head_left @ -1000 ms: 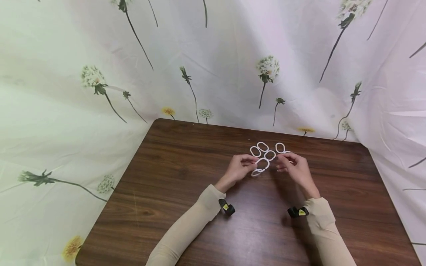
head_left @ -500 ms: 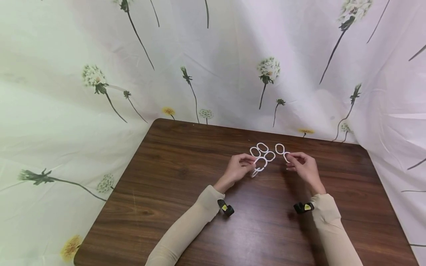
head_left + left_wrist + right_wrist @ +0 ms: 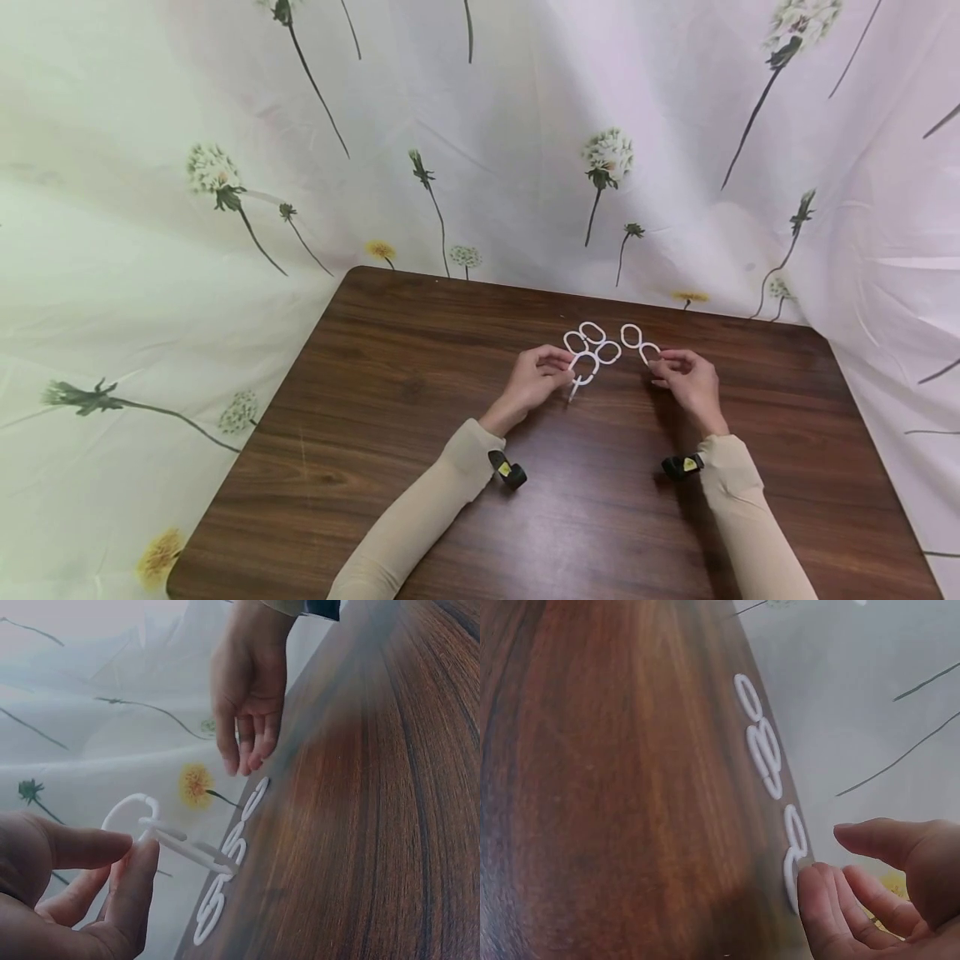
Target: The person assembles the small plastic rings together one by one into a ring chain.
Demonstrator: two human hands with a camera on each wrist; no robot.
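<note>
My left hand pinches a white plastic oval ring between thumb and fingers, above the table. A second white ring hangs linked through it, seen nearly edge-on in the head view. My right hand is at a white ring lying on the table. Its fingertips touch or nearly touch that ring, and the thumb stands apart from the fingers in the right wrist view. Just behind it lies another white ring, touching or overlapping it. Between the hands, several white rings lie close together.
The dark wooden table has a rounded far left corner. A white curtain printed with dandelions hangs behind and beside it. Beige sleeves and black wrist straps with cameras are on both arms.
My right hand has moved right and the ring by it has come out from under the fingers. The pair in my left hand has shifted slightly left, its lower ring turning downward.
</note>
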